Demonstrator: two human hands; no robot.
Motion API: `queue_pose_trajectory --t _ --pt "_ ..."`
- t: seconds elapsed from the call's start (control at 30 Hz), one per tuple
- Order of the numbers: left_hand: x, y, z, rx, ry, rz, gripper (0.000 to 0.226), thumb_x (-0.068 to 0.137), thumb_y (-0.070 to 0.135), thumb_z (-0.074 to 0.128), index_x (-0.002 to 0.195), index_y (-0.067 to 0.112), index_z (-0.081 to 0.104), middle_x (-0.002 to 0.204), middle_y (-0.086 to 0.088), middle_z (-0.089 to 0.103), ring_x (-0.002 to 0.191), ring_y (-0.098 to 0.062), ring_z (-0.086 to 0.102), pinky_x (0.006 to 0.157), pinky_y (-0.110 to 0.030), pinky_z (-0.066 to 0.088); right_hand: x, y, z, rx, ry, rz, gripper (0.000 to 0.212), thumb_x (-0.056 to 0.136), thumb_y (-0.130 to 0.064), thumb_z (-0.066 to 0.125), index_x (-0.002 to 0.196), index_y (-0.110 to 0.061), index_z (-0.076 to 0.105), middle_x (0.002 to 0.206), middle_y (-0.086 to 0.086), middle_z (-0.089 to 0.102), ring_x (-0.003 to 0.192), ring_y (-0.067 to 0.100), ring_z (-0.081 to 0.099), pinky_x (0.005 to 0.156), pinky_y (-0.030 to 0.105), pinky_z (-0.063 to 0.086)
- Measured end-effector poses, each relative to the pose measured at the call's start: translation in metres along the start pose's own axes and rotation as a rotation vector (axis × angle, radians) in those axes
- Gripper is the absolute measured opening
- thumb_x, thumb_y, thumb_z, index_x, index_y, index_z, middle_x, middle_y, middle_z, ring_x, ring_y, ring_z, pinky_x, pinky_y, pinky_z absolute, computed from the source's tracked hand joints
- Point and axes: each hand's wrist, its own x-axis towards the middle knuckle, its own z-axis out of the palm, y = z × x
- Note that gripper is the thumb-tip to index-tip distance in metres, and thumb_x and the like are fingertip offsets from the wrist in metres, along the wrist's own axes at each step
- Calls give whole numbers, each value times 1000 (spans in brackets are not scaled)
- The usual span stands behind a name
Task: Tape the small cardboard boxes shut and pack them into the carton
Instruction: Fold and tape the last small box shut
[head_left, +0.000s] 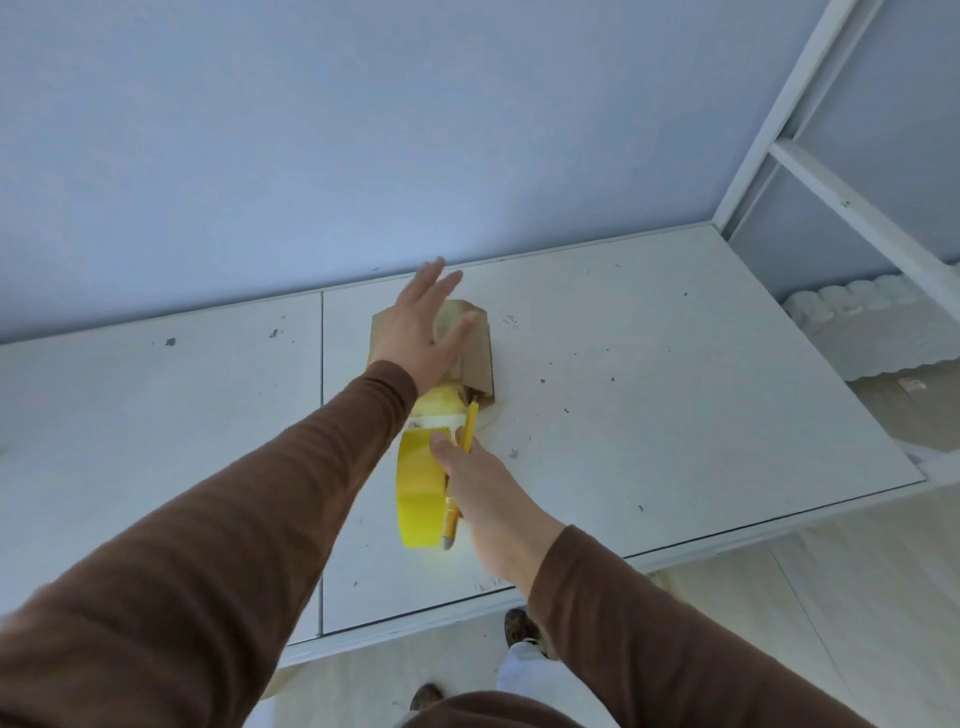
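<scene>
A small brown cardboard box (477, 358) lies on the white table (675, 395) near the wall. My left hand (423, 332) lies flat on top of it with straight fingers, pressing it down. My right hand (483, 499) grips a yellow tape roll (418, 488) and a yellow pencil-like tool (467, 431) just in front of the box. A strip of pale tape (439, 408) runs from the roll to the box's near end. No carton shows in view.
A blue wall rises right behind the table. A white metal rack (852, 202) stands at the right, with white foam rolls (872, 322) behind it. The table's front edge is near my legs, with shoes on the floor below.
</scene>
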Motion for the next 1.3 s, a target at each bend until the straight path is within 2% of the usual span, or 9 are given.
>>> queue_pose_trajectory --t 0.07,0.17,0.27,0.37,0.63,0.87,1.0,1.17,1.3 --pt "-25 2 -15 -116 172 -79 37 95 37 61 128 20 67 134 -2 55 123 -19 54 110 -40 43 -6 0 -23 -85 41 -94 21 108 -36 46 125 -27 53 97 -6 59 78 7 57 57 15 46" --pt "-83 -3 -25 -175 142 -441 22 92 39 68 104 20 66 96 1 54 82 -16 56 77 -34 49 -3 -13 -62 -373 133 -290 22 102 -32 56 122 -24 51 89 1 57 61 7 48 54 21 39" --pt "-121 -10 -23 -391 -118 -761 34 90 54 67 104 23 64 91 -5 62 79 -22 60 70 -34 50 8 -32 -78 -756 108 -373 36 95 -49 63 109 -23 42 85 -1 53 67 16 52 59 32 42" --pt "-121 -2 -27 -726 -275 -923 31 96 45 63 113 20 68 92 -8 66 78 -23 64 73 -36 56 16 -42 -75 -1067 53 -474 25 105 -46 45 100 -22 39 80 -2 52 72 26 62 65 45 49" --pt "-119 5 -34 -891 -350 -901 26 97 30 66 118 16 70 84 -2 71 72 -18 69 64 -30 59 34 -38 -70 -1574 87 -699 22 111 -34 32 111 -18 48 84 -1 61 69 28 57 61 38 42" --pt "-110 4 -27 -890 -289 -894 19 98 27 64 111 15 70 88 -5 66 68 -15 64 57 -27 55 48 -35 -61 -1797 213 -730 16 105 -14 40 114 -21 51 73 -1 51 52 25 41 47 33 18" --pt "-107 -1 -25 -869 -263 -899 18 97 27 66 109 15 71 96 -10 65 81 -22 63 70 -33 57 51 -47 -85 -1953 228 -548 27 97 -9 46 108 -23 66 94 -1 69 82 28 64 61 29 30" --pt "-105 1 -24 -892 -288 -877 23 95 26 68 112 12 71 95 -10 64 82 -23 60 74 -34 54 45 -68 -82 -1381 243 -717 19 101 -47 49 97 -29 55 78 -9 55 70 20 55 59 33 35" --pt "-102 6 -25 -830 -294 -855 29 94 27 69 116 8 70 94 -9 67 86 -26 61 83 -41 53 75 -61 -51 -1364 143 -747 37 103 -40 53 139 -34 56 105 -7 48 91 24 60 72 34 42"
